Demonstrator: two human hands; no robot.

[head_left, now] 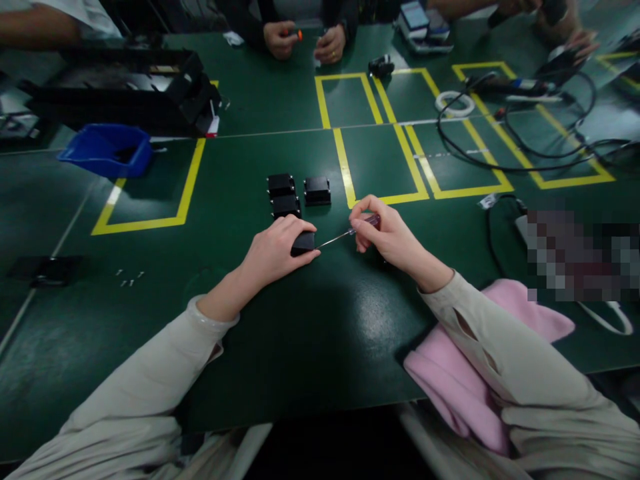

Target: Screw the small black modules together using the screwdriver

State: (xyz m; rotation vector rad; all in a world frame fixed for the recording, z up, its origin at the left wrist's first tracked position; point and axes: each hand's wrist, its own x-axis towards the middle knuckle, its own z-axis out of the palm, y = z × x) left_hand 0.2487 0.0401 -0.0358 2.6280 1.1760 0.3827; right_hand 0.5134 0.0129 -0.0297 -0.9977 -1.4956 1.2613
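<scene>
My left hand (275, 250) is closed around a small black box (303, 243) on the green table, thumb along its near side and fingers over the top. In my right hand (383, 233) is a screwdriver (340, 238) with a dark reddish, see-through handle. Its thin shaft points left, and the tip meets the right edge of the box near my left thumb. Just beyond my left hand lie more black boxes of the same kind, two stacked closely (281, 185) and one apart to the right (317, 191), with small shiny screws at their sides.
Several loose screws (131, 283) lie to the left. Behind them are a blue bin (110, 150) and black trays (185, 93). A pink cloth (450, 380) lies under my right forearm. Cables (530, 157) spread at the right. Across the table are a co-worker's hands (281, 41).
</scene>
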